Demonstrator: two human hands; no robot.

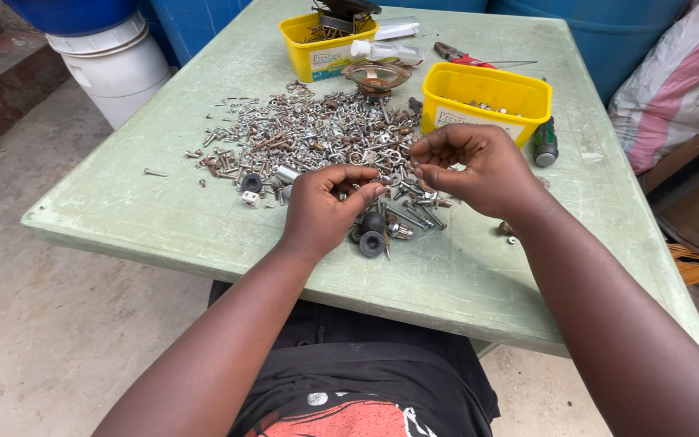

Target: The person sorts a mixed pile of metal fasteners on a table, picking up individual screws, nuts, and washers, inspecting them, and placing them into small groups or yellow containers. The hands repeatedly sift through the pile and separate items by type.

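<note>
Left hand (325,202) at frame centre, palm down, fingers curled, thumb and forefinger pinched on a small piece too tiny to identify. Right hand (479,166) beside it, fingertips bunched together above the heap of screws and nuts (317,133). Two yellow plastic tubs, near tub (485,101) holding few fasteners, far tub (325,44) metal scraps. Scuffed pale green tabletop (163,202).

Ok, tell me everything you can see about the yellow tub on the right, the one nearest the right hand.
The yellow tub is a rectangular open container, plastic by its look, with a thick rolled rim and a pale label on its front wall. It stands upright on the green table, just beyond the right hand, whose knuckles overlap its lower edge in view. A few small metal pieces lie inside. A green-handled tool lies close to its right corner.
</note>
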